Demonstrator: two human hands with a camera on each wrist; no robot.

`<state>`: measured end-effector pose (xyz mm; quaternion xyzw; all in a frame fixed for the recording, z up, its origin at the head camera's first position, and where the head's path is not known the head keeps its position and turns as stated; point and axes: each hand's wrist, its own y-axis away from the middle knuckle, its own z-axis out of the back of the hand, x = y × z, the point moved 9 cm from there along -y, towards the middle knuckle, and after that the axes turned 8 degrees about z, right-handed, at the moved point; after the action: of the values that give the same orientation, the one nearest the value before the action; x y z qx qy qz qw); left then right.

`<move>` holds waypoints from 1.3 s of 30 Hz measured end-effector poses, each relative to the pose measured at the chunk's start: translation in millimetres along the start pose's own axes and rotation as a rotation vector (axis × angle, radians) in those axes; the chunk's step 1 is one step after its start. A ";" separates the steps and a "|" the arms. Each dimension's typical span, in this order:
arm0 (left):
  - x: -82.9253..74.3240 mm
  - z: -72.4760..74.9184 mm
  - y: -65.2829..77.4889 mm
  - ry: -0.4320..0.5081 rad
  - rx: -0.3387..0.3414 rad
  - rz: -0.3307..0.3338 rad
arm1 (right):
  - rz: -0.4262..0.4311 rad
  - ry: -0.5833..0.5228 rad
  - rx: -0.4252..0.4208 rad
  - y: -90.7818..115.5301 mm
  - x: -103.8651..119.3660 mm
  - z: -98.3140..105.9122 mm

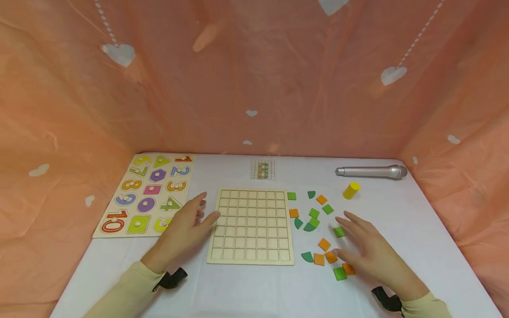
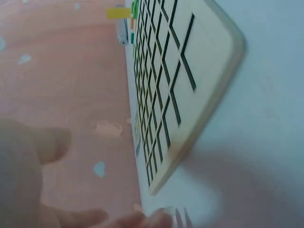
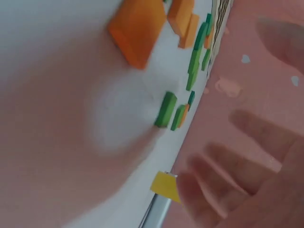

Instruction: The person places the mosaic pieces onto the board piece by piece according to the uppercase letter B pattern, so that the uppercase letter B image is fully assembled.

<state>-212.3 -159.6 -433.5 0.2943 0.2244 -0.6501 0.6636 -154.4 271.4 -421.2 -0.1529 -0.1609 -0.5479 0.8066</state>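
Observation:
A pale wooden grid board point(image 1: 251, 260) lies in the middle of the table, its squares bare. My left hand point(image 1: 184, 229) hovers by the board's left edge, fingers relaxed and holding nothing; whether the thumb touches the board I cannot tell. Over the loose pieces on the right, my right hand point(image 1: 370, 249) is held with its fingers spread and nothing in them. Around it are several green squares point(image 1: 339, 274), orange squares point(image 1: 319, 259) and dark green quarter-round pieces point(image 1: 307, 256). In the right wrist view an orange square point(image 3: 137, 31) lies closest to the camera.
A small card with a coloured grid pattern point(image 1: 263, 169) lies behind the board. At the left is a number and shape puzzle point(image 1: 151, 190) with knobs. A yellow cylinder point(image 1: 351, 190) and a silver microphone point(image 1: 370, 172) are at the back right. Pink cloth point(image 1: 254, 88) encloses the table.

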 end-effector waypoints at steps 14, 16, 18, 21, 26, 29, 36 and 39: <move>2.3 -17.5 -22.8 -0.024 0.006 0.140 | 0.076 0.002 0.115 4.3 9.1 -23.7; 3.1 -18.7 -23.6 -0.031 0.004 0.141 | 0.084 0.019 0.116 3.7 8.8 -24.3; 3.1 -19.7 -24.6 -0.045 0.002 0.133 | 0.086 0.035 0.120 2.5 8.2 -25.0; 2.6 -19.7 -25.5 -0.068 -0.007 0.118 | 0.079 0.050 0.130 0.4 6.9 -26.2; 4.1 -18.6 -25.6 -0.063 -0.013 0.124 | 0.070 0.043 0.149 -1.1 6.4 -27.6; 7.4 -19.4 -25.8 -0.041 0.001 0.148 | 0.062 0.042 0.153 -1.2 6.4 -27.4; 13.2 -20.9 -27.6 0.009 0.029 0.187 | 0.082 0.069 0.153 -1.7 8.5 -27.8; 14.4 -20.8 -28.3 0.026 0.042 0.199 | 0.111 0.096 0.140 -2.4 12.6 -25.8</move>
<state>-237.9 -155.4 -461.2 0.3373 0.1888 -0.5816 0.7157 -149.8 249.2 -438.9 -0.0781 -0.1512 -0.4965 0.8512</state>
